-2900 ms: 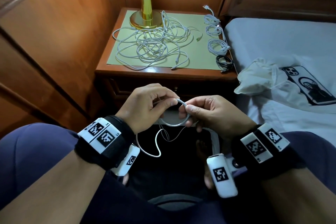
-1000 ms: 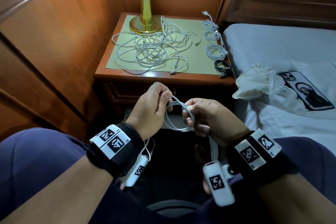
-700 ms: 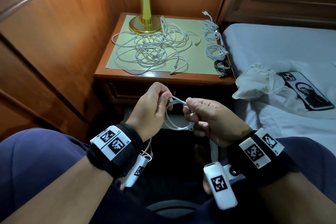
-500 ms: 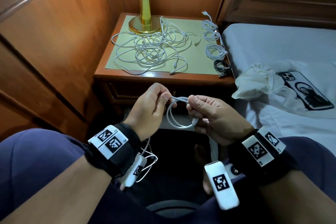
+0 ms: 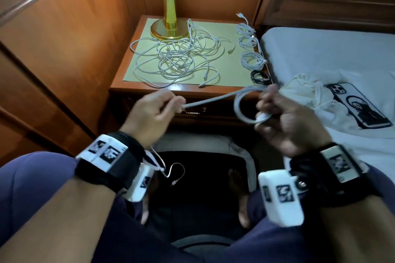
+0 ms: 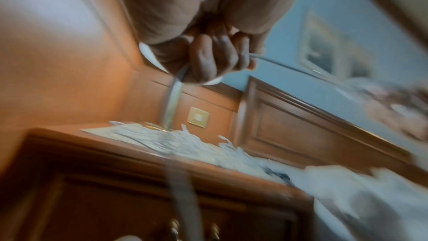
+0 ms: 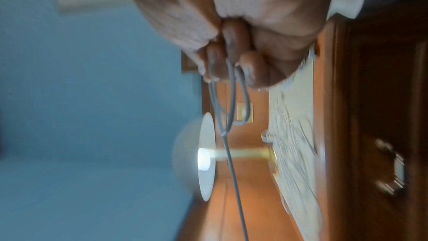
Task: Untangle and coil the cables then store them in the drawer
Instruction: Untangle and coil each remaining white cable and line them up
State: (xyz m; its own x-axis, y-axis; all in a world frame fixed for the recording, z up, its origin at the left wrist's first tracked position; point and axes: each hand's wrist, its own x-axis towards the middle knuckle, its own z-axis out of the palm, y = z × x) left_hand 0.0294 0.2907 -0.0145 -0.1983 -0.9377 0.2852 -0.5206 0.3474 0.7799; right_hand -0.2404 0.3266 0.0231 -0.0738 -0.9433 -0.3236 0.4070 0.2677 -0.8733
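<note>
A white cable [image 5: 215, 98] stretches between my two hands above my lap, in front of the nightstand. My left hand [image 5: 158, 111] pinches its straight run; the loose tail [image 5: 175, 174] hangs below that wrist. My right hand [image 5: 277, 113] grips the small coil [image 5: 243, 111] of the same cable, whose loops [image 7: 231, 102] show in the right wrist view. The left wrist view shows curled fingers [image 6: 208, 60] around the cable [image 6: 277, 64]. A tangle of white cables [image 5: 177, 57] lies on the nightstand [image 5: 149, 89]. The drawer front [image 5: 203, 113] is closed.
Three white coiled cables [image 5: 251, 49] and a black one [image 5: 260, 76] lie along the nightstand's right edge. A gold lamp [image 5: 168, 17] stands at the back. A bed [image 5: 331, 53] on the right carries a white cloth bag [image 5: 307, 96] and a phone [image 5: 359, 104].
My hands have moved apart: the right hand swung right and up with the coil, and a straight run of cable now spans the gap. The tail below the left wrist is shorter.
</note>
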